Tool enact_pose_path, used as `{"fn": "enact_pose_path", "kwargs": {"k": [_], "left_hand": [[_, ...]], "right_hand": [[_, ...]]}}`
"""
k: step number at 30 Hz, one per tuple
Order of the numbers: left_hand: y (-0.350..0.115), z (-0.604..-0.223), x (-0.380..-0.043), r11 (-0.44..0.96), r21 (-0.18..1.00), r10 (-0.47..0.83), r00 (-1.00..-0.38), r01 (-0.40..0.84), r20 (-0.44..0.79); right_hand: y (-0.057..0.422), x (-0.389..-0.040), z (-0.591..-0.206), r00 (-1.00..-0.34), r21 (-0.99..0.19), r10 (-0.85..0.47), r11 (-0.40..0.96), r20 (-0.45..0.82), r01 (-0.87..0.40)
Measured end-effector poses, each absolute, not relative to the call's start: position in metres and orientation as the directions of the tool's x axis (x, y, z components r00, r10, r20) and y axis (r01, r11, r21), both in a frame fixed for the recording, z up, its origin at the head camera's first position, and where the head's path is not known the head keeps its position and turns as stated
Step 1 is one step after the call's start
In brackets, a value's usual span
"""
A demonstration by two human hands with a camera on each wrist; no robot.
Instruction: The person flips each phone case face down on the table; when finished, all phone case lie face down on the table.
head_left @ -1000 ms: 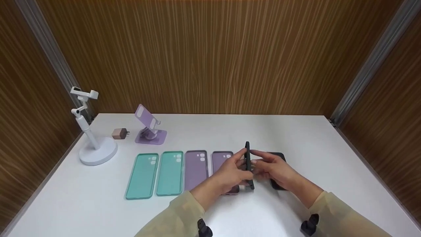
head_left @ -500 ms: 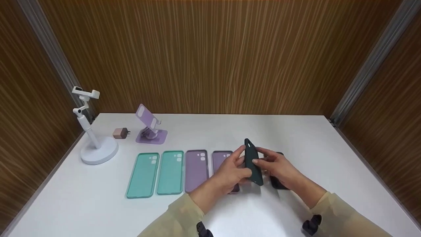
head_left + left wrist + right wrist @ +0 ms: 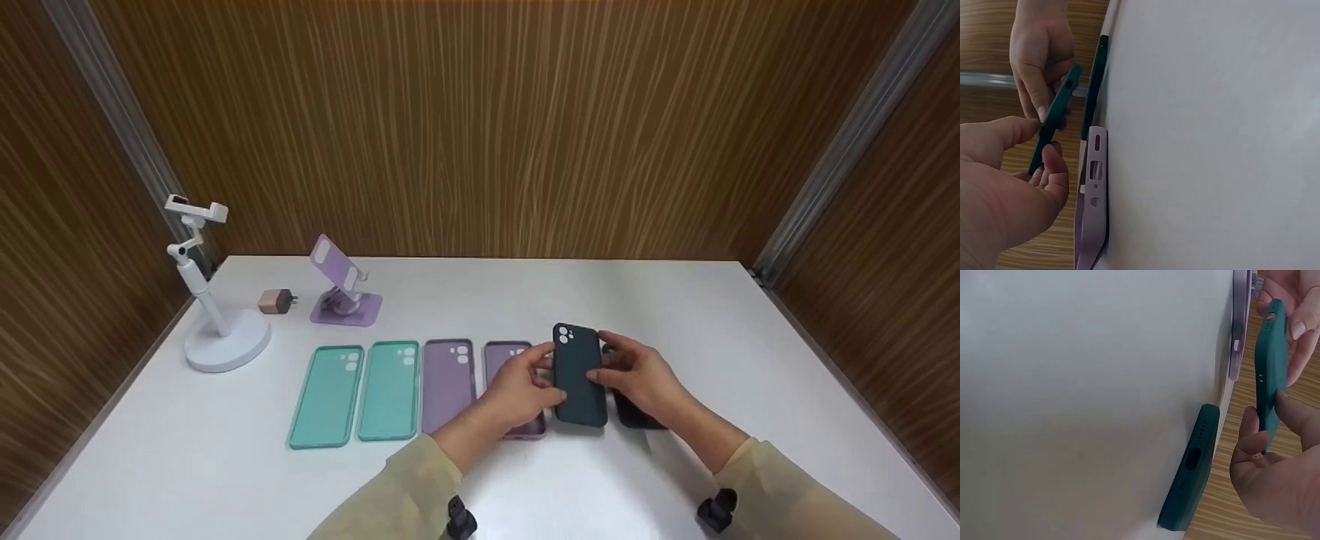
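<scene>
Your left hand (image 3: pixel 517 388) and right hand (image 3: pixel 645 377) are pinching a dark-green phone case (image 3: pixel 577 382), not yet down; mint cases (image 3: pixel 326 397) and purple cases (image 3: pixel 448 384) are lying lined up.

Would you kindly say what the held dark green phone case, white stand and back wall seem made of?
The dark green phone case looks like matte silicone or soft plastic: even, dull surface. The white stand seems plastic or painted metal: smooth, evenly coloured. The back wall looks like flat wood or printed laminate: streaked brown grain.

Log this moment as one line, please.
left hand: holds dark green case | right hand: holds same case | case: off table
</scene>
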State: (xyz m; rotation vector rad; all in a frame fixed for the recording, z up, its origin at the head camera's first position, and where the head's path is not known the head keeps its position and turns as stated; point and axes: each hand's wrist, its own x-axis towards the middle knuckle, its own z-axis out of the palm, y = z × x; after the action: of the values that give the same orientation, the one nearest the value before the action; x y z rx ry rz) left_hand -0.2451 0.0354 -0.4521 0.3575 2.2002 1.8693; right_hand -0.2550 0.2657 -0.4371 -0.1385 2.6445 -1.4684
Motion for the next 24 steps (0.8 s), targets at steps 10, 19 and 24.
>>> {"fn": "enact_pose_path", "kwargs": {"k": [10, 19, 24], "left_hand": [[0.036, -0.458, -0.247, 0.289, 0.949, 0.341, -0.940, 0.122, 0.017], [0.039, -0.463, -0.247, 0.291, 0.949, 0.347, -0.938, 0.125, 0.017], [0.039, -0.465, -0.248, 0.317, 0.941, 0.339, -0.941, 0.117, 0.003]], "right_hand": [[0.269, -0.257, -0.442, -0.987, -0.802, -0.159, 0.587, 0.019, -0.110], [0.272, -0.260, -0.447, -0.987, -0.782, -0.159, 0.611, 0.029, -0.122], [0.273, -0.262, -0.449, -0.984, -0.771, -0.176, 0.625, 0.011, -0.120]]}}
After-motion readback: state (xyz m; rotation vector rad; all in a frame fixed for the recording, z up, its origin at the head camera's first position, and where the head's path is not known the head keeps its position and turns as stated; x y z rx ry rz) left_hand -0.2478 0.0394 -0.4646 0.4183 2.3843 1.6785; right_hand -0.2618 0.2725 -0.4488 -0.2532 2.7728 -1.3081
